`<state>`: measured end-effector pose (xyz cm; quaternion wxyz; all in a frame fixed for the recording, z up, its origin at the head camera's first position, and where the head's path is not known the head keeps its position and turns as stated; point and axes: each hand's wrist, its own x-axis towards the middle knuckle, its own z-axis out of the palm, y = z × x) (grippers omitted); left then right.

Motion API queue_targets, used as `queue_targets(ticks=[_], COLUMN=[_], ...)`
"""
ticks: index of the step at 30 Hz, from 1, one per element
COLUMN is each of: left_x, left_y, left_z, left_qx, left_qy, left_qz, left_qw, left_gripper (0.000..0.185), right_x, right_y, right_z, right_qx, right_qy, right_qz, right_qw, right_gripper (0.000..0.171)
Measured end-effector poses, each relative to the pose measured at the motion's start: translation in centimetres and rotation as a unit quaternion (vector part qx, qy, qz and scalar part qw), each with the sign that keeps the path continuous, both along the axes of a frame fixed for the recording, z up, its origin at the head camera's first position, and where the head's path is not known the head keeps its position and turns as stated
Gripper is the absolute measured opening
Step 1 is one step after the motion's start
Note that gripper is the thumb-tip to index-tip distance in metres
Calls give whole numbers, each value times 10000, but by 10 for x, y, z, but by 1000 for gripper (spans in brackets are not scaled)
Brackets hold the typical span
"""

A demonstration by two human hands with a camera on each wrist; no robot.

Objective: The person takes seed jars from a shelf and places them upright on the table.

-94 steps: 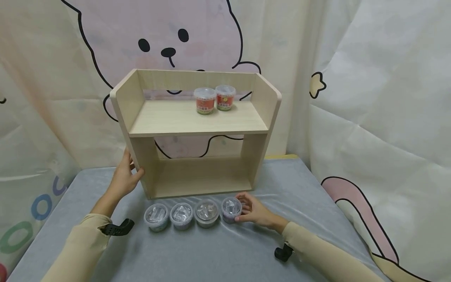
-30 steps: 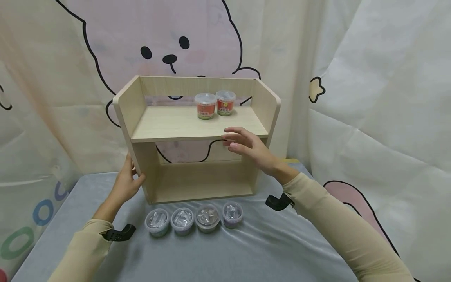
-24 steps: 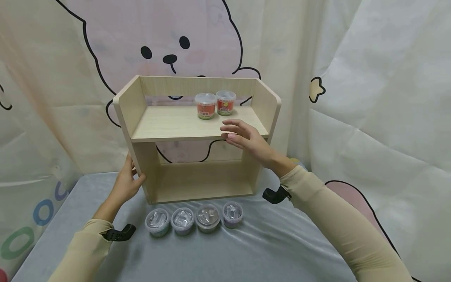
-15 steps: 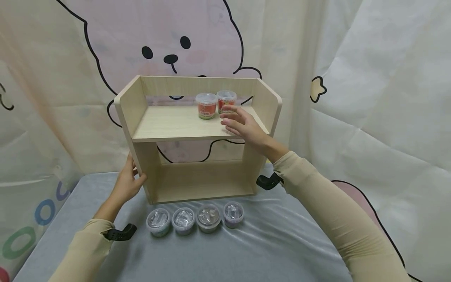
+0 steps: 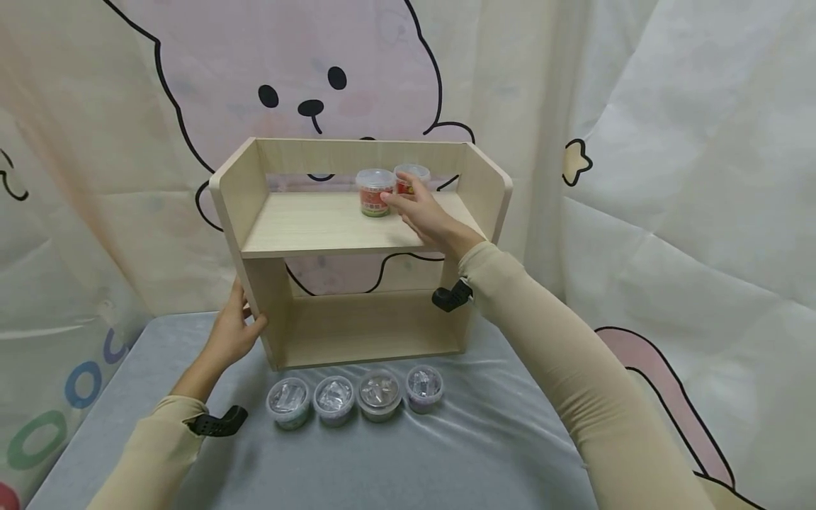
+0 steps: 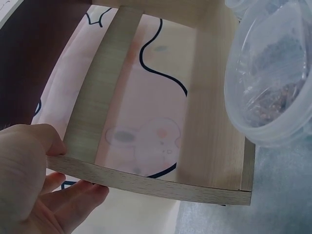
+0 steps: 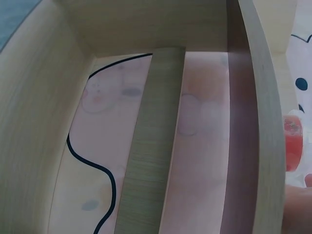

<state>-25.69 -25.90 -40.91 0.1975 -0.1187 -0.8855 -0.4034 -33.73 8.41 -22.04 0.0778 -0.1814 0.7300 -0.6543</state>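
My left hand (image 5: 231, 333) grips the left side panel of a two-tier wooden shelf (image 5: 357, 243); in the left wrist view the thumb lies on one side of the panel edge, fingers (image 6: 80, 200) on the other. Two clear-lidded tubs with red labels stand on the upper tier: a front left tub (image 5: 373, 190) and a right tub (image 5: 417, 170). My right hand (image 5: 428, 214) reaches over that tier, its fingers partly extended. The thumb tip overlaps the left tub's edge, and the fingers partly hide the right tub. In the right wrist view a red-labelled tub (image 7: 292, 144) shows past the board.
Several clear-lidded tubs stand in a row on the blue-grey tablecloth (image 5: 382, 467) before the shelf, among them the leftmost tub (image 5: 288, 402) and the rightmost tub (image 5: 424, 388). A printed curtain (image 5: 510, 71) hangs close behind the shelf.
My right hand has left the rightmost tub of the table row, risen past the lower tier and reached the red-labelled tubs on top. The left hand keeps its grip on the shelf.
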Motion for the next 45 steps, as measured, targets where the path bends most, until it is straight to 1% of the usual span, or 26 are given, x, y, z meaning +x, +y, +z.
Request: queue_targets(ticks=[7, 15, 19, 22, 26, 29, 34, 37, 42, 45], left_x=[-1, 1, 1, 0, -1, -1, -2, -2, -2, -2], left_y=[-1, -4, -4, -4, -3, -2, 0, 0, 0, -1], left_z=[-1, 1, 2, 2, 2, 2, 1, 0, 0, 0], left_qx=[-38, -25, -23, -21, -5, 43, 83, 99, 97, 78], left_qy=[-23, -156, -157, -149, -196, -204, -140, -142, -131, -184], left_qz=[-62, -64, -55, -42, -48, -83, -141, -160, -143, -135], left_qw=[10000, 9999, 9999, 9999, 9998, 9997, 9998, 9997, 9998, 9997], left_gripper=[95, 97, 97, 96, 96, 97, 98, 98, 97, 97], right_x=[-13, -19, -22, -25, -28, -30, -31, -28, -23, -21], right_y=[-10, -19, -26, -30, -31, -32, -33, -32, -28, -25], right_z=[1, 2, 5, 6, 7, 7, 7, 10, 12, 11], right_qx=[17, 81, 269, 485, 517, 526, 769, 836, 637, 306], right_qy=[-253, -318, -308, -293, -394, -464, -315, -245, -347, -465], right_qz=[-143, -184, -142, -253, -433, -498, -632, -629, -414, -227], right_qw=[9996, 9993, 9991, 9981, 9969, 9963, 9945, 9942, 9965, 9982], right_gripper=[77, 77, 80, 86, 91, 89, 79, 75, 75, 73])
